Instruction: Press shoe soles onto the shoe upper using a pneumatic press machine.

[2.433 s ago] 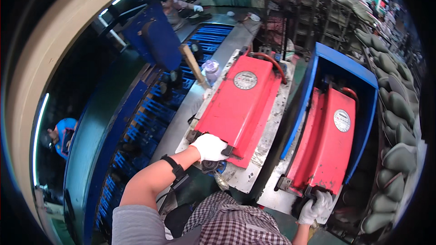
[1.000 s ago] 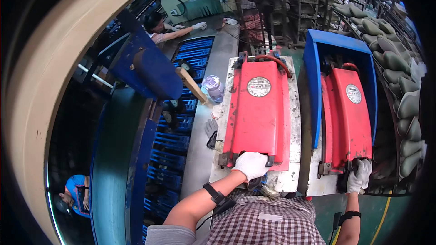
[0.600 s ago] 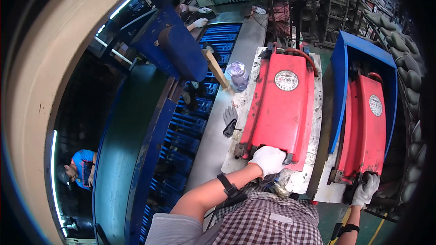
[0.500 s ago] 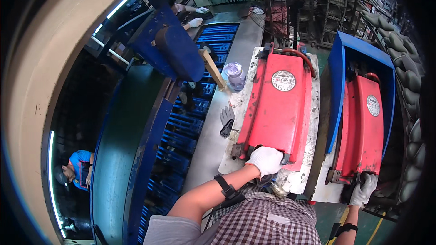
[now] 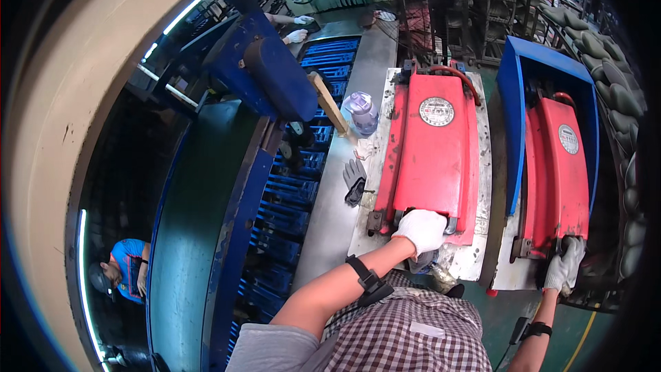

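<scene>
Over the last couple of seconds the person's view has swung from a tilt to nearly square-on, while both gloved hands have stayed put on the near ends of two red presses, so the work looks held at a grip rather than moved along. The left hand (image 5: 421,229), in a white knitted glove, is clenched over the near edge of the left red lid (image 5: 428,146), a long, smooth, painted metal slab with a round grey badge near its far end and a red curved handle beyond it. This lid lies flat on a scuffed, pale metal bench (image 5: 482,186). The right hand (image 5: 563,265), also gloved in white, grips the near end of the right red lid (image 5: 559,165), which sits inside a blue, open-fronted metal housing (image 5: 513,131). Left of the first press lie a limp dark grey glove (image 5: 354,178), a translucent lilac bottle (image 5: 362,111) and a wooden handle (image 5: 328,102). A ribbed blue conveyor (image 5: 303,165) runs alongside. Far off, another person's white-gloved hands (image 5: 299,27) work at the bench's end.
</scene>
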`<state>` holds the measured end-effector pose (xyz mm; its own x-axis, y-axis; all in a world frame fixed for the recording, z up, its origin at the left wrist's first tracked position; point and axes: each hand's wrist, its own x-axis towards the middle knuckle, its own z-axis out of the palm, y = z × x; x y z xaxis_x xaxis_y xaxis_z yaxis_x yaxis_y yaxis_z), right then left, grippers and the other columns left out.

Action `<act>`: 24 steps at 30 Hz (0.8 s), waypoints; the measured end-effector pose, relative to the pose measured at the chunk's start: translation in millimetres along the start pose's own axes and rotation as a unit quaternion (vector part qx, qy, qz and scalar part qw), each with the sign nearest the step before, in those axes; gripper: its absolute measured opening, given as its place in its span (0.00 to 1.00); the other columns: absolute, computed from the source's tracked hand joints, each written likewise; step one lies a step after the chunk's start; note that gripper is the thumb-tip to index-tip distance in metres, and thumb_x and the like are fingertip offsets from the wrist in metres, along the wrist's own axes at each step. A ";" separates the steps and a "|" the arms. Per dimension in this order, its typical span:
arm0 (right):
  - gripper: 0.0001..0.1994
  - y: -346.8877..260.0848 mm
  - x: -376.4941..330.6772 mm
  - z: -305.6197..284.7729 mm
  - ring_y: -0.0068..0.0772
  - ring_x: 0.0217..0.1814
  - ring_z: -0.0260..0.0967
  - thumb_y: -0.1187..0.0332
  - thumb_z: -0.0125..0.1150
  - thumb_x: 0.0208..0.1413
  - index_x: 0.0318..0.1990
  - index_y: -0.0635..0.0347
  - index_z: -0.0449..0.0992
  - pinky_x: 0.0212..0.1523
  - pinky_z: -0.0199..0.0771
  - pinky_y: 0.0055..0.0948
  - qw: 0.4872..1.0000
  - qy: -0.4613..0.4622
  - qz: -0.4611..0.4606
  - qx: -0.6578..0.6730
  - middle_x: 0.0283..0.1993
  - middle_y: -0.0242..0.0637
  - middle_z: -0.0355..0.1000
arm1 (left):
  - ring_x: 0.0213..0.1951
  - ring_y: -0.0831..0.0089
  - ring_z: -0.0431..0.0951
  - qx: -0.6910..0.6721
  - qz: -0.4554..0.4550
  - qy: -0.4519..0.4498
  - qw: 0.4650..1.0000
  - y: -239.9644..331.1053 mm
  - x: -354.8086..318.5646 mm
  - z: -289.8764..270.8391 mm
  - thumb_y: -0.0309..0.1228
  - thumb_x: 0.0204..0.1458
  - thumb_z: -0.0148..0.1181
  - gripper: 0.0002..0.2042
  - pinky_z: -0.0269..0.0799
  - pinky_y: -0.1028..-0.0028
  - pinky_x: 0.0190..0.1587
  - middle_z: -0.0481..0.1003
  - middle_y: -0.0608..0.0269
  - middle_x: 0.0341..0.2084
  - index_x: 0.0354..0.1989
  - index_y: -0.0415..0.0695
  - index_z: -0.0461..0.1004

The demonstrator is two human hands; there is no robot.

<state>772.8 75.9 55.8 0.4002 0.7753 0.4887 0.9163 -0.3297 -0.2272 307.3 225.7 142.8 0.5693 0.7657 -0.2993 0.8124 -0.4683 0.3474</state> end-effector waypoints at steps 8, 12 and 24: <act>0.14 -226.7 -71.8 -27.4 0.46 0.54 0.75 0.75 0.62 0.57 0.51 0.65 0.78 0.60 0.74 0.41 0.950 0.007 -0.084 0.299 0.52 0.46 0.76 | 0.35 0.50 0.85 0.008 0.041 -0.036 0.998 -7.5 -6.4 -18.6 0.56 0.57 0.57 0.24 0.80 0.54 0.42 0.83 0.46 0.31 0.36 0.44 0.82; 0.19 -305.9 -70.3 -38.3 0.51 0.53 0.77 0.52 0.58 0.65 0.49 0.60 0.80 0.56 0.75 0.41 0.806 -0.497 -0.013 0.320 0.45 0.55 0.78 | 0.35 0.52 0.84 -0.015 0.108 0.062 0.992 -27.8 -22.0 -9.3 0.54 0.61 0.54 0.22 0.78 0.53 0.40 0.82 0.50 0.29 0.35 0.45 0.78; 0.31 -357.8 -131.8 -20.1 0.30 0.31 0.78 0.39 0.48 0.70 0.65 0.56 0.65 0.33 0.82 0.28 0.397 -0.795 0.185 0.419 0.41 0.40 0.77 | 0.34 0.50 0.84 0.019 0.092 0.056 0.994 -17.5 -20.7 -4.1 0.53 0.62 0.54 0.21 0.77 0.52 0.38 0.81 0.49 0.28 0.37 0.44 0.76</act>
<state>392.5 80.8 89.7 -0.6207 0.3369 -0.7080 0.2060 -0.8012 -0.5618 280.8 219.9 146.6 0.6925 0.7091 -0.1326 0.7018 -0.6196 0.3517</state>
